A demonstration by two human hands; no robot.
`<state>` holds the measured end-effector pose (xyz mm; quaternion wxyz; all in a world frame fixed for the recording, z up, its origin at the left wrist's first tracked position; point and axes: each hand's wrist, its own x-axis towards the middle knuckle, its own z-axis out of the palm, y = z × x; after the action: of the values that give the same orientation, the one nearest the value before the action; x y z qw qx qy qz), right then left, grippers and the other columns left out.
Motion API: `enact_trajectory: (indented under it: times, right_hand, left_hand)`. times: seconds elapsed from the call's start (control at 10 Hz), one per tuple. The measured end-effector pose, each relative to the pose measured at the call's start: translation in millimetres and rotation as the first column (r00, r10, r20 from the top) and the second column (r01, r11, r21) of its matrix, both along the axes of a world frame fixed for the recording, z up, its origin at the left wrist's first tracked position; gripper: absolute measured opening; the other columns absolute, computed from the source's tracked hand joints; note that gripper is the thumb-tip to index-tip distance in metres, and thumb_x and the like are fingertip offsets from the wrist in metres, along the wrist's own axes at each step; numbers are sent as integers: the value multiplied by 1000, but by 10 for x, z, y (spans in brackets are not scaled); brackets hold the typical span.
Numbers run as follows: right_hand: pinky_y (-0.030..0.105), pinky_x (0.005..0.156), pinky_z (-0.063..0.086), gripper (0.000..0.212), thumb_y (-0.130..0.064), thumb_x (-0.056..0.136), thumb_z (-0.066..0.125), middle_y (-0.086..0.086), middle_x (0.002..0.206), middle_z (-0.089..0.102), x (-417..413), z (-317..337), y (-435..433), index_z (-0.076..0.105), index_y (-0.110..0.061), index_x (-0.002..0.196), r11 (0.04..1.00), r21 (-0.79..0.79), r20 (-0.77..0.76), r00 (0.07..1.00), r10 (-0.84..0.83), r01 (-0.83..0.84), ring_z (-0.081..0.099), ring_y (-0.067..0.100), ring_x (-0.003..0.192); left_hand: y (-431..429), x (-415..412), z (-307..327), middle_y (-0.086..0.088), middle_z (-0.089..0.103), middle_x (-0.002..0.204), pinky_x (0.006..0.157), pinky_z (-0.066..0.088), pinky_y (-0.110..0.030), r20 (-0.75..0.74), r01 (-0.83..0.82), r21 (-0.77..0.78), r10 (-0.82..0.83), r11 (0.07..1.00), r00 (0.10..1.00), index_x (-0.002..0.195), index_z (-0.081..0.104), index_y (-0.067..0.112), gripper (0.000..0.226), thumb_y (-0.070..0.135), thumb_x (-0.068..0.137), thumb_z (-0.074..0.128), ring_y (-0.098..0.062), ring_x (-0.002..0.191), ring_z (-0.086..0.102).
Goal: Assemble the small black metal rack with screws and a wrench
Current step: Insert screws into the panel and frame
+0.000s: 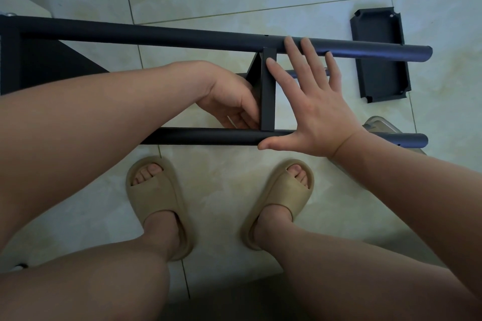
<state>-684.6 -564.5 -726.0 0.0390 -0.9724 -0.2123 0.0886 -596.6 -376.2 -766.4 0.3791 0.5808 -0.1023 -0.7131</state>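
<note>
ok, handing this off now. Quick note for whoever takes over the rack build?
Left hand: fingers curled at the corner where the middle shelf meets the near tube; I can't tell if it holds anything.
Right hand: open and spread, fingertips on the far tube, thumb along the near tube.
Done: end shelf and middle shelf sit between the tubes.
Left: the loose shelf on the floor is not yet fitted. No screws or wrench in view.

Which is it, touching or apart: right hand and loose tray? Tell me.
Apart. The head view shows bare floor tile between the right hand and the loose tray.
</note>
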Motion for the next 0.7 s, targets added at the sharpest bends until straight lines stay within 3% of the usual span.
enact_trajectory:
  times: [0.1, 0.6, 0.7]
  right_hand:
    - [67, 121, 6, 127, -99, 69, 38, 20, 169, 6, -7, -2, 0, 21, -15, 162, 1000, 13, 6, 1000, -2, 2, 1, 41, 156]
    - [67, 121, 6, 127, -100, 68, 38, 19, 169, 5, 0, -12, -10, 20, -16, 163, 1000, 3, 0, 1000, 1, -1, 0, 40, 156]
    - [67, 121, 6, 126, -99, 69, 38, 19, 169, 5, -3, -9, -8, 20, -16, 162, 1000, 10, -5, 1000, 3, -3, 1, 40, 156]
  left_hand:
    - [-23, 7, 4, -11, 74, 106, 92, 54, -33, 24, -17, 12, 17, 1000, 1000, 109, 72, 6, 20, 4, 92, 62, -19, 91, 72]
    - [-13, 12, -1, -10, 74, 104, 92, 54, -33, 9, -53, -23, 53, 998, 999, 101, 74, 10, 18, 1, 91, 62, -19, 91, 71]
    - [5, 24, 22, -7, 75, 106, 96, 53, -34, 6, -53, -39, 53, 998, 999, 102, 74, 11, 21, 0, 91, 61, -19, 99, 71]
